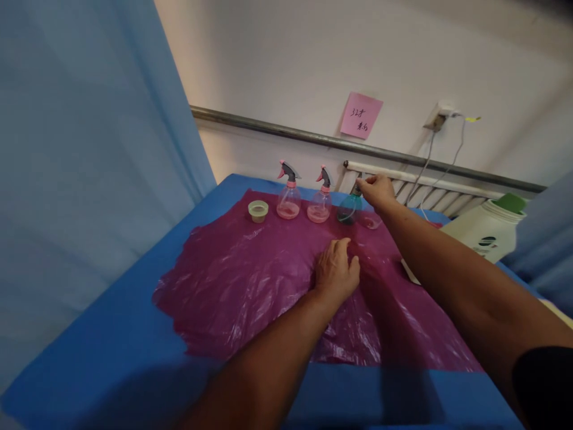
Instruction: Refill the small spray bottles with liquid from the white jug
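Note:
My right hand (pixel 378 190) is closed on the dark spray head of a teal spray bottle (pixel 350 209), which stands upright in the row at the back. My left hand (pixel 335 267) lies over the purple plastic sheet (pixel 242 280), thumb apart from its slightly bent fingers, with nothing seen in it. Left of the teal bottle are two clear spray bottles with pink liquid, one nearer (pixel 319 209) and one farther (pixel 288 203). Another clear container (pixel 370 221) with something pink inside is partly hidden by my right hand and forearm.
A small pale cup (pixel 258 210) stands at the row's left end. On the right, a large whitish jug (pixel 487 230) with a green part at its mouth leans behind my forearm. A metal pipe (pixel 268 126) and a radiator (pixel 412 182) run along the wall. Blue curtains (pixel 89 149) hang at the side.

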Demonstrator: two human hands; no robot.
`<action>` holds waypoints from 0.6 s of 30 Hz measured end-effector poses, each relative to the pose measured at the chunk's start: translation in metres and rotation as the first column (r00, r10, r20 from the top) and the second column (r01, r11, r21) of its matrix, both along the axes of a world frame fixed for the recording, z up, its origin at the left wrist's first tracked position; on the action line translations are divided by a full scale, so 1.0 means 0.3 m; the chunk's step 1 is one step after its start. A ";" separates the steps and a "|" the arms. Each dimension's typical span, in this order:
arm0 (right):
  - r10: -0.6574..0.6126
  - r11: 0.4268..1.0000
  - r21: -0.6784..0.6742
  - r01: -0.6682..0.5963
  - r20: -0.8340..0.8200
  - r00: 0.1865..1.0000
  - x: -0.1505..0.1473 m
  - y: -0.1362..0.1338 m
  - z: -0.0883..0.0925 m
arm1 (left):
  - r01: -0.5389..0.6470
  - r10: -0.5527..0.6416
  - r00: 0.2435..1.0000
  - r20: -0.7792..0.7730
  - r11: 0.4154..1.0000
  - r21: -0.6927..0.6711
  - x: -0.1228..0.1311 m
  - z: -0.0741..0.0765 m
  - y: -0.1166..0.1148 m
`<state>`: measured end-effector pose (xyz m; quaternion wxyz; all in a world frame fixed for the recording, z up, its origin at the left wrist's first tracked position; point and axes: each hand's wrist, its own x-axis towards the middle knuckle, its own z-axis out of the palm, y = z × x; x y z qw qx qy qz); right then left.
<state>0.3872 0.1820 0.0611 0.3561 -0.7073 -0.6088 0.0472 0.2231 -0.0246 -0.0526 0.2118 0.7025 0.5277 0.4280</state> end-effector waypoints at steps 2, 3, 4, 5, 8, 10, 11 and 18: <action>-0.047 0.999 -0.003 0.047 -0.003 0.999 -0.007 -0.005 -0.015 | 0.003 -0.003 1.000 0.001 1.000 0.006 -0.001 -0.002 0.000; -0.070 0.998 0.001 0.070 -0.009 0.998 -0.007 -0.007 -0.018 | 0.003 -0.003 1.000 0.000 1.000 0.006 -0.001 -0.002 0.001; -0.076 0.997 0.000 0.076 -0.012 0.997 -0.005 -0.010 -0.019 | 0.004 -0.004 1.000 -0.002 1.000 0.004 -0.002 -0.001 0.001; -0.076 0.997 -0.001 0.076 -0.016 0.997 -0.002 -0.012 -0.019 | 0.004 -0.004 1.000 -0.006 1.000 0.001 -0.002 0.000 0.001; -0.061 0.998 -0.005 0.061 -0.036 0.998 0.007 -0.013 -0.012 | 0.001 -0.001 1.000 -0.015 1.000 -0.006 -0.005 0.002 0.003; -0.044 0.999 -0.012 0.043 -0.052 0.998 0.008 -0.007 -0.008 | 0.003 -0.003 1.000 -0.013 1.000 -0.007 -0.007 0.003 0.003; -0.035 0.999 -0.019 0.033 -0.060 0.998 0.006 -0.003 -0.007 | 0.003 -0.003 1.000 -0.009 1.000 -0.007 -0.007 0.003 0.003; 0.027 0.996 -0.083 -0.036 -0.112 0.993 -0.004 0.014 -0.011 | 0.004 -0.004 1.000 0.019 1.000 -0.007 -0.007 0.000 0.008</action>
